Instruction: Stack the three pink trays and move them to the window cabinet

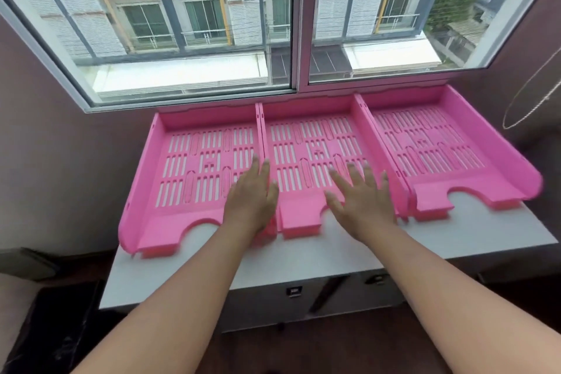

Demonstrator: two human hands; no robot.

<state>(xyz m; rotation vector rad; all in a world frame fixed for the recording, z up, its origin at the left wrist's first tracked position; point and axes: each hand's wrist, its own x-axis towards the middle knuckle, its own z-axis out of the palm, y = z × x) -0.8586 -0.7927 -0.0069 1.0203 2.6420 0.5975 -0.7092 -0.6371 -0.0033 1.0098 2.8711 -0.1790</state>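
Three pink trays lie side by side on the white cabinet top [334, 255] under the window [297, 24], not yet stacked: the left tray [170, 173], the middle tray [306, 143] and the right tray [449, 143]. Their side walls touch or nearly touch, and each notched front edge faces me, so all three share one orientation and should nest without turning. My left hand [252, 194] is over the seam between the left and middle trays, fingers straight and held close together, holding nothing; I judge this places it to take the left wall of the middle tray. My right hand [361, 191] is over the right part of the middle tray's slotted floor, fingers spread, palm down, also empty. Whether either palm presses on the plastic or hovers just above it, I cannot tell. With both hands bracketing the middle tray, I judge the step in hand to be gripping that tray by its two sides. The walls are thin and the neighbours sit tight against them, so fingers need room to enter the seams.
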